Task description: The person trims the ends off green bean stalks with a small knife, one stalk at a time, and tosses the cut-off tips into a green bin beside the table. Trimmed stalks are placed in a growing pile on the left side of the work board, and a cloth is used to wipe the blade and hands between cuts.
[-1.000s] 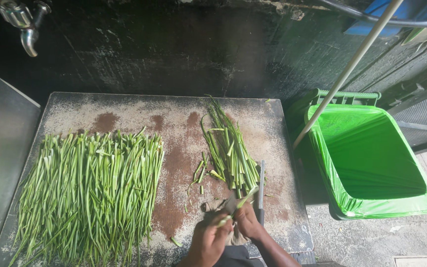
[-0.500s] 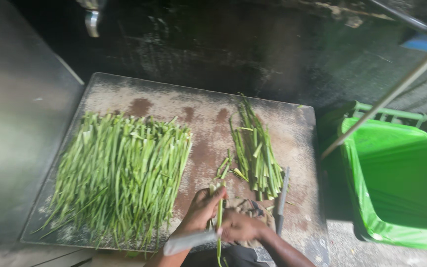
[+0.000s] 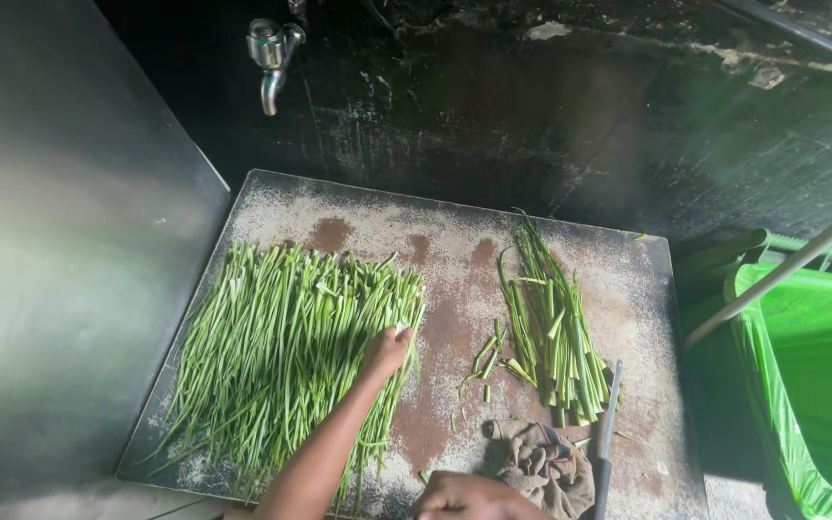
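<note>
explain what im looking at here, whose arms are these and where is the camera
The camera sits on a person's head and looks down, so the arms rising from the bottom edge are that person's own. There is no machine, only bare hands. The left hand reaches out and rests on the big pile of green stalks, fingers touching its right edge. The right hand is low at the picture's edge beside a crumpled brown cloth; whether it holds anything cannot be told. All this lies on a worn cutting board, with a smaller bundle of stalks and a knife. A tap sits above, a green bin at right.
</note>
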